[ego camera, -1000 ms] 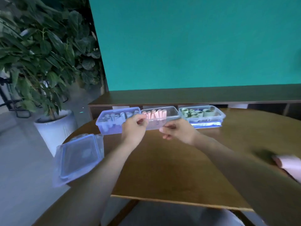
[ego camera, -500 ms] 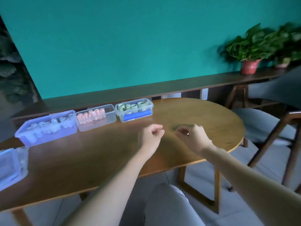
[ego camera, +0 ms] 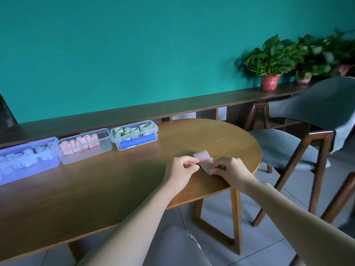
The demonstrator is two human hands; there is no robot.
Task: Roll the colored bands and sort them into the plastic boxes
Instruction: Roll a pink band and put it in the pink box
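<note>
A pink band (ego camera: pixel 204 159) lies partly curled on the wooden table (ego camera: pixel 96 189) near its right end. My left hand (ego camera: pixel 183 168) pinches the band's left edge and my right hand (ego camera: pixel 228 169) pinches its right end. Along the table's far edge stand three plastic boxes: a blue-tinted box (ego camera: pixel 28 164) with pale rolls at the left, a clear box (ego camera: pixel 103 148) with pink rolls in the middle, and a clear box (ego camera: pixel 151 139) with green rolls and a blue label at the right.
A dark wooden shelf (ego camera: pixel 172 106) runs along the teal wall behind the table. A grey chair (ego camera: pixel 307 135) stands to the right of the table, with potted plants (ego camera: pixel 270 62) on the shelf behind it. Grey floor tiles lie below the table's rounded right end.
The view swung right, away from the boxes. Both hands left the pink-roll box, moved to the table's right end and took hold of a pink band.
</note>
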